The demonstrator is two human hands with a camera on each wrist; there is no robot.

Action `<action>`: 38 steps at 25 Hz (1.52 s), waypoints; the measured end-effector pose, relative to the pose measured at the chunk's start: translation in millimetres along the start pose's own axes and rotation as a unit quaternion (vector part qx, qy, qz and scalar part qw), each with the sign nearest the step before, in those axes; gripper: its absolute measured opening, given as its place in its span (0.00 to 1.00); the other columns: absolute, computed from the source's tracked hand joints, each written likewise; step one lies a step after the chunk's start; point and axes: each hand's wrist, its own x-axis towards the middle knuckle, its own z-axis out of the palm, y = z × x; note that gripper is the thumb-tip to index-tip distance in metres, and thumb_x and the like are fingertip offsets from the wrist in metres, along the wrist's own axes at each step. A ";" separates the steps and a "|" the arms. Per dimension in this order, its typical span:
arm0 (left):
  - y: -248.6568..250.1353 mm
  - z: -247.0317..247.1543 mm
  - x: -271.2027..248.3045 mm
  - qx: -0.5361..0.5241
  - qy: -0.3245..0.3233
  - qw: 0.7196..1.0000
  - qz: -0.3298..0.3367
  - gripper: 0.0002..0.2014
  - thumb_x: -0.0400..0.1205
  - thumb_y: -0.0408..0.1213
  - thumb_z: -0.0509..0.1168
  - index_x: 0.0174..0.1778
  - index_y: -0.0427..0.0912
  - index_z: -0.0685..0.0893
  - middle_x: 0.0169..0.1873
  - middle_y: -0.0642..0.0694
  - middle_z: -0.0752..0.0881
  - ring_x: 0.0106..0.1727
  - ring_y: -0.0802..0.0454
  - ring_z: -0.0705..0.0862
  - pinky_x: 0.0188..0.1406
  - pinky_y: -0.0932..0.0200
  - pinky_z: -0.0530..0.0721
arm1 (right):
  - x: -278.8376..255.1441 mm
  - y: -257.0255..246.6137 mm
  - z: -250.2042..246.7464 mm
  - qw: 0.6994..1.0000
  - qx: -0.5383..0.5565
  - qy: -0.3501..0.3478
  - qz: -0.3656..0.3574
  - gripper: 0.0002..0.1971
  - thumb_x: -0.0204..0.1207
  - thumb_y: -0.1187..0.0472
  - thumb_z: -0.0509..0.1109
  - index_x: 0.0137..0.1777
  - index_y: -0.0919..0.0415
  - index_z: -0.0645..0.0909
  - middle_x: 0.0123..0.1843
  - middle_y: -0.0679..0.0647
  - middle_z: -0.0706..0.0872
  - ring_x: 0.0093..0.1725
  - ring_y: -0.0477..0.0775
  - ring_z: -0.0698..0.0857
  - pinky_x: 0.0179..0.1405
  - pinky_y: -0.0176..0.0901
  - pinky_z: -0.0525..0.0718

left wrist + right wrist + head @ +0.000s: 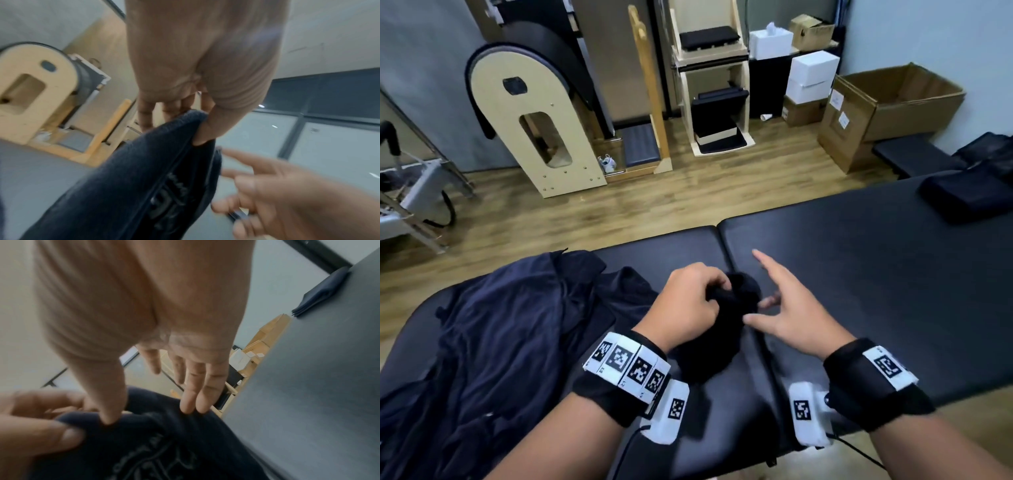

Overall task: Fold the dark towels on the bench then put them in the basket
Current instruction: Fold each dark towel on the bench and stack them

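Dark towel [736, 301], bunched, pinched by left hand [688, 305] above bench [859, 274]; right hand [791, 308] splayed, fingertips touching; edge possibly lost if released unmatched.

Pale lettering on the dark towel [148, 456] is too blurred to read.

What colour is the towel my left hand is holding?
Dark navy, with a faint grey print. The towel shows best in the right wrist view.
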 end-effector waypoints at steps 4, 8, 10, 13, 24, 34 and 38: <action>13.8 4.3 24.9 -0.059 -0.057 0.985 0.150 0.23 0.61 0.19 0.58 0.44 0.48 0.84 0.40 0.56 0.87 0.45 0.57 0.85 0.49 0.59 0.83 | 17.7 -12.1 -5.2 0.996 -0.049 -0.045 -0.061 0.28 0.71 0.63 0.79 0.65 0.35 0.79 0.53 0.33 0.86 0.40 0.37 0.84 0.46 0.32 0.81; 19.5 3.2 48.6 -0.034 -0.080 0.980 0.178 0.21 0.65 0.36 0.52 0.50 0.54 0.80 0.41 0.56 0.88 0.45 0.53 0.86 0.45 0.51 0.85 | 27.5 -9.2 -34.1 0.971 -0.226 -0.082 0.002 0.17 0.67 0.37 0.73 0.44 0.50 0.82 0.42 0.46 0.89 0.45 0.47 0.88 0.48 0.55 0.87; 19.3 1.6 56.7 -0.027 -0.065 0.981 0.179 0.22 0.65 0.40 0.49 0.51 0.54 0.81 0.42 0.57 0.86 0.46 0.52 0.85 0.47 0.50 0.84 | 23.9 -15.0 -48.1 0.974 -0.205 -0.092 -0.002 0.15 0.67 0.43 0.77 0.43 0.53 0.82 0.44 0.46 0.87 0.40 0.50 0.88 0.43 0.54 0.88; 16.9 -6.1 67.8 0.001 -0.034 0.982 0.185 0.21 0.69 0.28 0.57 0.52 0.52 0.85 0.45 0.55 0.85 0.51 0.50 0.84 0.52 0.47 0.84 | 19.4 -22.1 -60.0 0.996 -0.031 -0.088 -0.013 0.12 0.74 0.69 0.78 0.36 0.63 0.76 0.50 0.49 0.89 0.26 0.54 0.86 0.31 0.47 0.81; 32.4 -12.3 90.4 0.100 -0.004 0.988 0.118 0.17 0.71 0.27 0.66 0.50 0.52 0.82 0.45 0.55 0.88 0.51 0.48 0.85 0.47 0.47 0.85 | 64.5 7.3 -106.7 0.936 -0.341 -0.069 -0.043 0.15 0.70 0.44 0.77 0.30 0.40 0.72 0.29 0.45 0.78 0.38 0.53 0.81 0.37 0.50 0.82; 132.3 27.4 119.6 0.286 0.018 0.958 -0.026 0.09 0.78 0.37 0.64 0.48 0.51 0.88 0.36 0.45 0.89 0.41 0.36 0.87 0.34 0.48 0.86 | 60.2 64.4 -278.3 0.946 -0.323 -0.017 -0.018 0.20 0.71 0.50 0.80 0.33 0.55 0.70 0.26 0.51 0.84 0.31 0.55 0.86 0.33 0.49 0.84; 179.7 20.3 124.6 0.239 0.124 0.963 0.022 0.10 0.77 0.33 0.70 0.49 0.49 0.92 0.35 0.43 0.92 0.40 0.37 0.90 0.38 0.46 0.89 | 56.3 64.6 -342.2 0.954 -0.298 0.004 -0.016 0.17 0.72 0.58 0.81 0.34 0.58 0.74 0.23 0.51 0.86 0.22 0.43 0.87 0.28 0.43 0.82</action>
